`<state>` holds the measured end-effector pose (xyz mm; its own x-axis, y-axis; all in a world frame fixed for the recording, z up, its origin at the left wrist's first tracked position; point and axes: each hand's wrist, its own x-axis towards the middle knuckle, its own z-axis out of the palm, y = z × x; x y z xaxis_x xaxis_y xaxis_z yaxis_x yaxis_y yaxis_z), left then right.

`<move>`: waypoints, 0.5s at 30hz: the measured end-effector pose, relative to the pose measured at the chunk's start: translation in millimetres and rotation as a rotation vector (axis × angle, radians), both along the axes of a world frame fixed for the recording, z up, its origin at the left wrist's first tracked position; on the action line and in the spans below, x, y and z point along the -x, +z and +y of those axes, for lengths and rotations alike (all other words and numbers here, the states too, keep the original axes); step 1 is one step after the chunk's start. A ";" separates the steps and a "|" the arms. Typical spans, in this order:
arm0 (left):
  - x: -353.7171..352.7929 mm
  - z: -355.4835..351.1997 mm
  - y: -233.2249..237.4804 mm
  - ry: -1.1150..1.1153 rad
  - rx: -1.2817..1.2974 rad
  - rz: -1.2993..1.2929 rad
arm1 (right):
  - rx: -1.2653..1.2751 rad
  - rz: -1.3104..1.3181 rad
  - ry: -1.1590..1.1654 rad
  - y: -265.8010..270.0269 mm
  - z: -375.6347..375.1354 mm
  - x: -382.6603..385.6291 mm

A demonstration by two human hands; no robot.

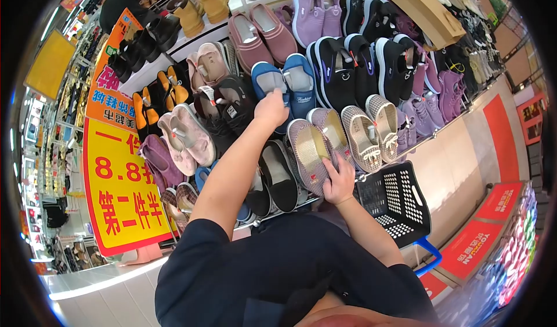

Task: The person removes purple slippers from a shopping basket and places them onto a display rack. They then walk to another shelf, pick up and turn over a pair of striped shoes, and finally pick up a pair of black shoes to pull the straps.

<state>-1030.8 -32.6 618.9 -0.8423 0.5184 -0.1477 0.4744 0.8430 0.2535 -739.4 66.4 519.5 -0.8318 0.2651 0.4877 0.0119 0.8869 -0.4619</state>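
Observation:
My left hand [271,109] reaches up to a pair of blue slip-on shoes [300,89] with pale insoles. Its fingers are closed on the near end of the left blue shoe. Lower and to the right, my right hand [339,179] grips the near end of a beige checkered slip-on shoe [306,150]; part of that grip is hidden. Beside it sits a second checkered pair with small bows [366,147]. Black slip-on shoes [279,179] lie between my forearms. Pink slip-on shoes [246,42] stand just beyond the blue pair.
Rows of shoes cover the sloping display, including black sneakers [336,74] and purple shoes [308,16]. A yellow and red sale sign [125,182] stands at the left. On the right are a black perforated basket [400,199] with a blue handle [428,256] and red boxes [473,248].

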 end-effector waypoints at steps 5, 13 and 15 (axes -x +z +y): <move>7.1 1.6 11.7 -0.078 -0.005 -0.045 | 0.000 -0.015 -0.013 0.0 -2.0 0.9; -123.3 -93.8 -1.5 -0.030 -0.638 0.161 | -0.043 -0.079 0.009 -11.5 -4.1 3.7; -154.7 -132.1 -7.3 -0.041 -0.611 0.170 | -0.061 -0.069 0.013 -13.2 -6.2 5.2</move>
<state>-876.0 -164.7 611.5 -0.8053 0.4994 0.3195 0.5796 0.5501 0.6011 -744.6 60.2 506.2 -0.8672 0.2255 0.4439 0.0302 0.9137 -0.4052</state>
